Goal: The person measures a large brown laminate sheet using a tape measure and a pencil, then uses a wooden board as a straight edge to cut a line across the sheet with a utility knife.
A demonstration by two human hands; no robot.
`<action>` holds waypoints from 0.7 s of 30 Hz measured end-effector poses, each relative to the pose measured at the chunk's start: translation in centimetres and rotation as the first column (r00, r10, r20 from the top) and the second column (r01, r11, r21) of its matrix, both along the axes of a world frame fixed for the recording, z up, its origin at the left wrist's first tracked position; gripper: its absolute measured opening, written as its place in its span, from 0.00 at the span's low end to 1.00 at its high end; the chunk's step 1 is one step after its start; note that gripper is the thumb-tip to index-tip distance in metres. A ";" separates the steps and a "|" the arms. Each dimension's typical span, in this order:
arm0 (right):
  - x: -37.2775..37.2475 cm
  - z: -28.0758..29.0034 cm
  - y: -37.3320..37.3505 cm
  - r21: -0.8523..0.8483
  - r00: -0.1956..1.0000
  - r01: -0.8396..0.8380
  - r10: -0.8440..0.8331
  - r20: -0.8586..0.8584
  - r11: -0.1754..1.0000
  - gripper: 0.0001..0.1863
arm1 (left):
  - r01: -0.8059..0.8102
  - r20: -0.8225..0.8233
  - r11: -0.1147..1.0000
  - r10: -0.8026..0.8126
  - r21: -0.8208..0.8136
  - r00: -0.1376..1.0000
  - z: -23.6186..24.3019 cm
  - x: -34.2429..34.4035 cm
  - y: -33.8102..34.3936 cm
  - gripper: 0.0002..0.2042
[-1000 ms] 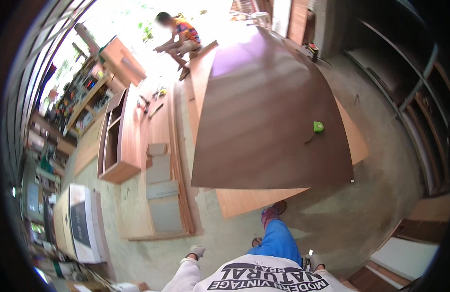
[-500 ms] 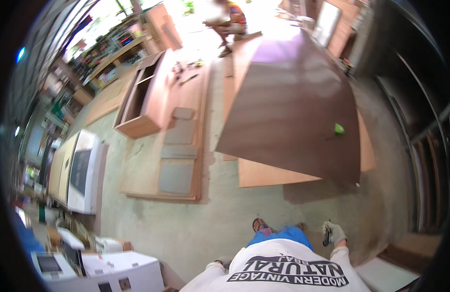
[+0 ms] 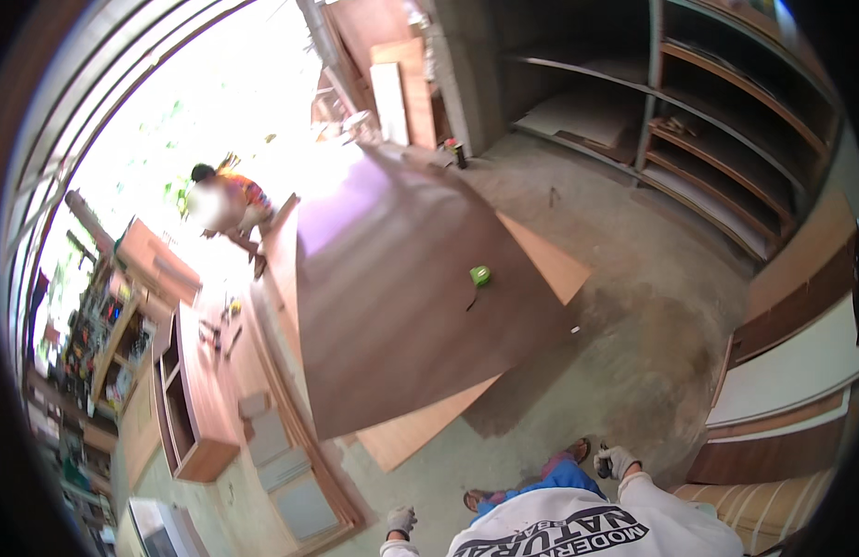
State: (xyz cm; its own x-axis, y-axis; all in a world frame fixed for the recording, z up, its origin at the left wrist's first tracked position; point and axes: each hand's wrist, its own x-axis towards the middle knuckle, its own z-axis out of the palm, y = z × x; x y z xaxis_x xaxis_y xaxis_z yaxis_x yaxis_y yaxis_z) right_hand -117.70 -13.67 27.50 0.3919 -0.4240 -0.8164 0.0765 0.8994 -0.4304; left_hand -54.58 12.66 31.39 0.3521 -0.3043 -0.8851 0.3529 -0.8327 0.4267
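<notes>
Left hand (image 3: 401, 522) shows clear of our sweater (image 3: 564, 525) as the view swings toward the shelving (image 3: 650, 121)

Half a second ago that hand was mostly tucked against our side; now it hangs out to the left, and the shelving fills more of the upper right. Our right hand (image 3: 620, 461) carries a small dark tool (image 3: 603, 460), low above the concrete floor (image 3: 633, 390) near our right foot (image 3: 581, 449). Its gloved fingers are closed around the tool; what kind it is, we cannot tell. We judge it light, stiff and not fragile, best held by the middle of its body, with a full wrap because glove cloth may slip on a smooth handle. Our left hand, also gloved, shows nothing in it; whether its fingers are together or apart we cannot tell.

Ahead of us, a broad brown sheet (image 3: 411, 325) lies over a tan board (image 3: 545, 255), a green tape measure (image 3: 480, 276) on top. It looks thin and bendy, so we would grip it at two spread points along an edge. Leftward sit grey panels (image 3: 304, 509) and a wooden cabinet (image 3: 211, 446); farther off, a co-worker (image 3: 253, 193) crouches.
</notes>
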 end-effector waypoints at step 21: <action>-26.1 6.4 -16.0 -0.121 0.737 0.648 -0.659 -0.149 0.752 0.24 | 0.973 -0.020 0.230 -0.973 -0.003 0.230 -4.7 -36.0 -46.9 0.13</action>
State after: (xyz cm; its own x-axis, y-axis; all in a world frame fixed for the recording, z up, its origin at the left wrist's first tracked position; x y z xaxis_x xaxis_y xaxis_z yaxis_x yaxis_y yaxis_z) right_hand -143.82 -29.68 33.93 -0.1425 -0.5711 -0.8084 0.5566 0.6292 -0.5425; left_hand -90.55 -34.28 26.65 -0.2217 -0.3961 -0.8910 -0.7260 -0.5429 0.4220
